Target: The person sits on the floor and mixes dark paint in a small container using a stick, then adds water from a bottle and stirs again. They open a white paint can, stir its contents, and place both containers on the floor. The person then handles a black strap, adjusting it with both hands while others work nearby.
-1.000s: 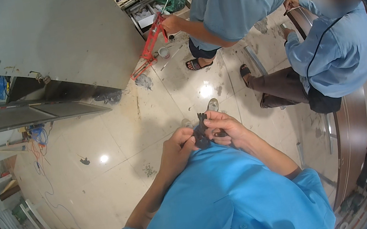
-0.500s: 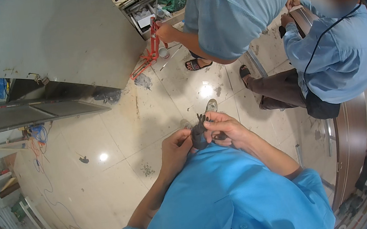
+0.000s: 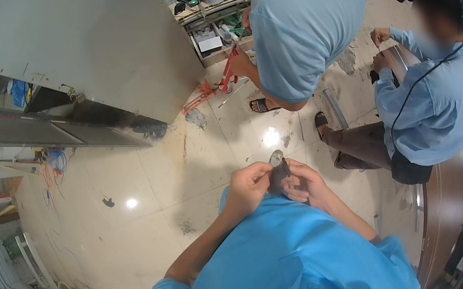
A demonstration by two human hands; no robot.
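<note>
In front of my waist, both hands hold a small dark, limp thing that looks like a black glove [image 3: 277, 181]. My left hand [image 3: 247, 189] is closed, its thumb and forefinger pinching the glove's upper left edge. My right hand [image 3: 304, 182] grips the opposite side, with fingers curled in front of the glove. Part of it is hidden behind the fingers. The tip of a shoe [image 3: 276, 157] shows just beyond it.
Ahead, a person in a light blue shirt [image 3: 314, 18] holds a red metal tool [image 3: 228, 74]. At right, another person [image 3: 427, 91] bends over a long brown panel [image 3: 395, 57]. A large grey panel [image 3: 97, 45] stands at the left; cables [image 3: 56, 161] lie beyond it.
Both hands have shifted to the right, and the glove now sits lower between them. My view has tilted up, showing more of the far bench. The person ahead has moved the red tool slightly.
</note>
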